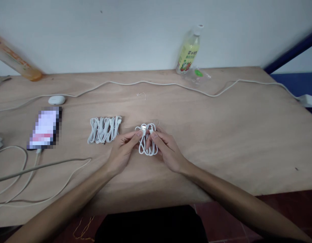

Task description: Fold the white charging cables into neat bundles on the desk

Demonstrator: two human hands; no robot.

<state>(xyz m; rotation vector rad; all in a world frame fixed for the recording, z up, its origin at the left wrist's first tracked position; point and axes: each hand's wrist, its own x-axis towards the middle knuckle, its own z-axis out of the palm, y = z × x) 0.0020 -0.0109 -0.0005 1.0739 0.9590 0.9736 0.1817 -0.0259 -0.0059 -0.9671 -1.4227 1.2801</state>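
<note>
A coiled white USB cable (147, 144) lies on the wooden table (221, 135) in front of me, its plug ends at the top. My left hand (122, 151) pinches the cable's upper left loop near the metal USB plug. My right hand (166, 148) pinches the upper right loop beside it. Both hands rest on the tabletop with fingers closed on the cable. To the left lies a bundle of several more coiled white cables (104, 129), untouched.
A phone (45, 128) lies at the left with a charging lead (39, 168) looping toward the front edge. A white earbud case (56, 100) sits behind it. A long white cord (150, 83) crosses the back. A drink bottle (188, 50) stands by the wall.
</note>
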